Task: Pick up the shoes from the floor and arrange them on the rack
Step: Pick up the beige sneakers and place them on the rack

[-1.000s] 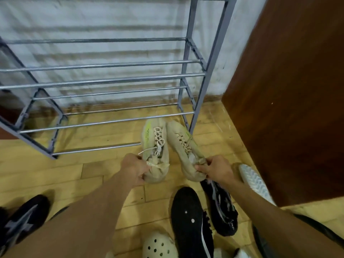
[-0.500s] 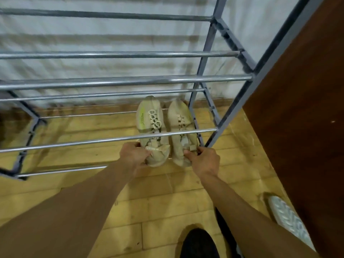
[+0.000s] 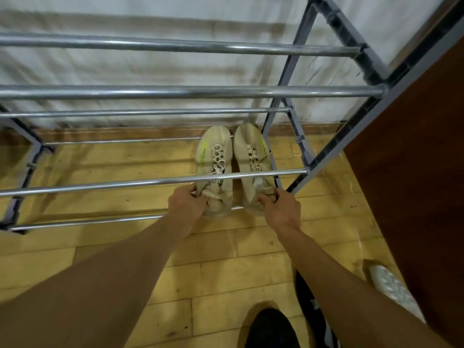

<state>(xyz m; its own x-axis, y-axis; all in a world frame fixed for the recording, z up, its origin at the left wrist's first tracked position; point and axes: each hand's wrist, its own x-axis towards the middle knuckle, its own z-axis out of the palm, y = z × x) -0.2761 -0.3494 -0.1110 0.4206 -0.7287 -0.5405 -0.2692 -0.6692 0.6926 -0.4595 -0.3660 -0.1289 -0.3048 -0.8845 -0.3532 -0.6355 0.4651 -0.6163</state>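
Head view: a pair of beige shoes (image 3: 209,156) sits at centre frame on the lowest bars of the rack (image 3: 190,92), at its right end. At lower right, a black shoe (image 3: 271,327) and a white shoe (image 3: 391,287) lie on the floor (image 3: 125,259), not yet racked. The left hand (image 3: 187,204) and right hand (image 3: 282,209) each pinch one heel, fingers curled.

Above both hands, the shoe rack's round silver metal rods (image 3: 175,92) shine glossy and smooth; its grey-blue frame posts (image 3: 288,71) look matt. In the left hand (image 3: 187,204) and right hand (image 3: 282,209), the pale beige sneakers (image 3: 213,156) are dull knit cloth with woven laces. Beneath them, the yellow wooden plank floor (image 3: 221,257) is faintly glossy and scuffed. Right of the right hand, the dark brown wooden panel (image 3: 414,184) looks smooth.
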